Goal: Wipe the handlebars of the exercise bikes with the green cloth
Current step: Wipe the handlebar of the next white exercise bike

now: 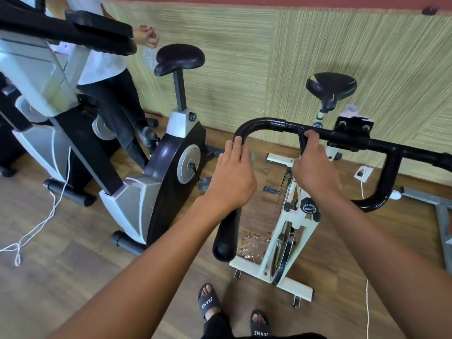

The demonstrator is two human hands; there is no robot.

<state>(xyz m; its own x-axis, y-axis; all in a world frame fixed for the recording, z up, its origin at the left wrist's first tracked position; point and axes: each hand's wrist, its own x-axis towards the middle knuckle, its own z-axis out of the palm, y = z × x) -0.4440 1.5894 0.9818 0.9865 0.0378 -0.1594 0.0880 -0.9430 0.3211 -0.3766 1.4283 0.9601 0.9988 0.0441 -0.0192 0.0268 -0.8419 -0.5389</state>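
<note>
- The left hand [234, 174] curls its fingers round the green cloth [252, 158] on the black handlebar [266, 123].
- The right hand [315, 165], at 3 o'clock, grips the handlebar tight.

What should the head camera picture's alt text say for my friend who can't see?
A person's left hand holds a green cloth on the black handlebar of a white exercise bike, while the right hand grips its inner bar. A grey bike stands left.
</note>
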